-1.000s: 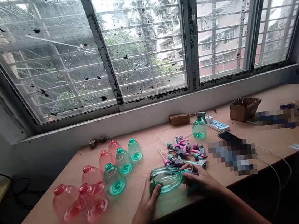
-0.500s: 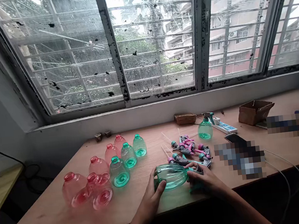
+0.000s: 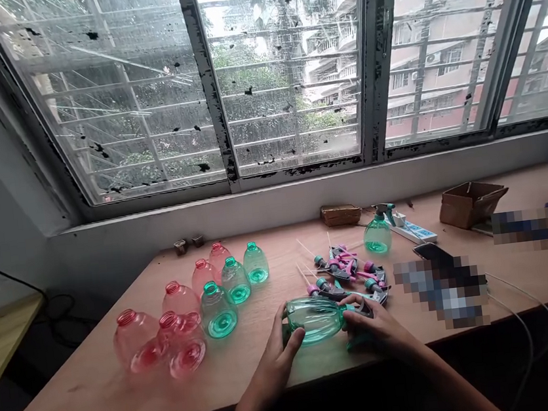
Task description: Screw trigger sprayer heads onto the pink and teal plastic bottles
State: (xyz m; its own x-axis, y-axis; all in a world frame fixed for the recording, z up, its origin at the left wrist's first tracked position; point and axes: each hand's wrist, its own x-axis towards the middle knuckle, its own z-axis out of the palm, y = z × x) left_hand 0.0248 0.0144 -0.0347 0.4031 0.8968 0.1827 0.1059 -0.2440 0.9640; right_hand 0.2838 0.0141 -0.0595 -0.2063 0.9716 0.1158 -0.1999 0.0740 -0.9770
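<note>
A green transparent spray bottle [image 3: 315, 319] lies sideways between my hands above the table's front edge. My left hand [image 3: 281, 346] is wrapped round its base, thumb toward me. At the neck end, my right hand [image 3: 374, 323] has its fingers closed round the trigger sprayer [image 3: 361, 339], whose teal trigger shows below the fingers; most of the sprayer head is hidden. Just beyond lies a heap of loose trigger sprayers [image 3: 343, 270], pink-and-grey and teal-and-grey, with thin white tubes. To the left stand three open green bottles [image 3: 220, 314] and several open pink bottles [image 3: 184, 347].
Behind the heap stands a green bottle with a sprayer fitted [image 3: 377, 236], beside a white power strip [image 3: 414, 232]. A phone [image 3: 441, 259], cables [image 3: 526, 309] and an open cardboard box [image 3: 472, 206] are to the right. A brown block [image 3: 341, 215] lies by the window wall.
The view has shifted slightly. Both hands keep their hold on the bottle and sprayer, with hardly any visible movement.
</note>
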